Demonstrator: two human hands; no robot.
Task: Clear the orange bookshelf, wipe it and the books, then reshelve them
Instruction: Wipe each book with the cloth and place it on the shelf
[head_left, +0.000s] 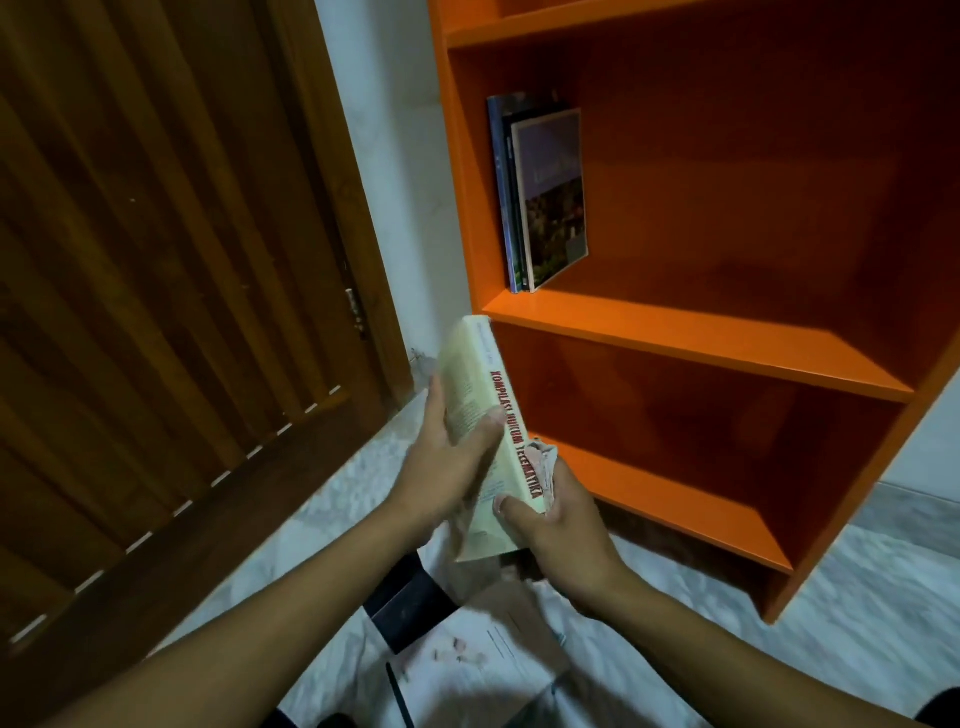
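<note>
Nearest the camera, loose papers (483, 670) and a dark flat object (410, 605) lie on the pale floor (857, 623) between the 2 forearms.

Above them, both hands hold 1 cream book (480, 431) upright and tilted, its spine with red lettering turned toward the shelves. The left hand (441, 467) grips the book from the left: its thumb lies across the cover near the spine, and the other fingers wrap behind the book, where they cannot be seen in full. The right hand (561, 525) grips the lower end of the book, thumb pressed on the cover, the remaining fingers curled round the far side. A crumpled cloth (548, 460) is bunched between those curled fingers and the spine; whether the fingers pinch the cloth on its own or only press it against the book cannot be told.

The book is held just in front of the left edge of the orange bookshelf (696, 338), level with the lower compartment and not touching any board as far as can be seen.

Farther back, on the middle shelf, 3 or so thin books (545, 192) stand upright against the left wall of the case. The outermost one shows a purple and green cover.

To the left, a brown slatted wooden door (171, 291) stands beside a strip of white wall (395, 156).
</note>
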